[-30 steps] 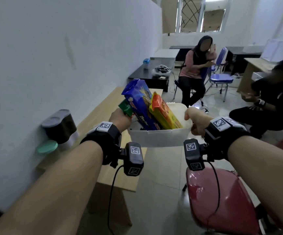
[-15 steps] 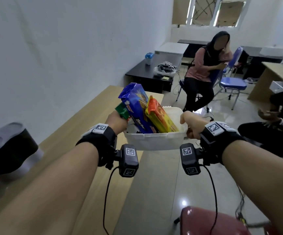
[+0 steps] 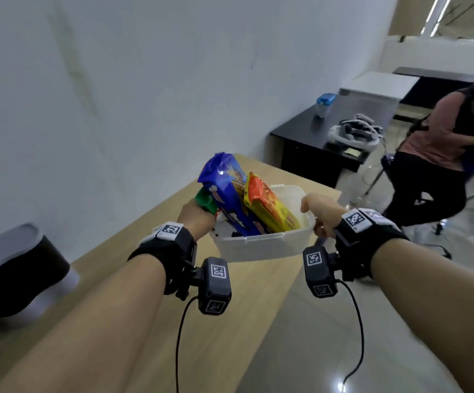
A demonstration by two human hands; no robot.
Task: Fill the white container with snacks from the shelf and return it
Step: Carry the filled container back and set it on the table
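I hold the white container in front of me, above the light wooden table. My left hand grips its left rim and my right hand grips its right rim. Inside stand a blue snack packet and an orange-yellow snack packet, both leaning left. A green packet pokes out by my left hand. The lower parts of the snacks are hidden by the container wall.
A black and grey object sits on the table at the left by the white wall. Farther back stands a black desk with a headset and a blue-lidded jar. A seated person is at the right, over tiled floor.
My view has swung left and closer to the wooden table. The container now hangs over the table's edge instead of the floor. The red chair has left the view.
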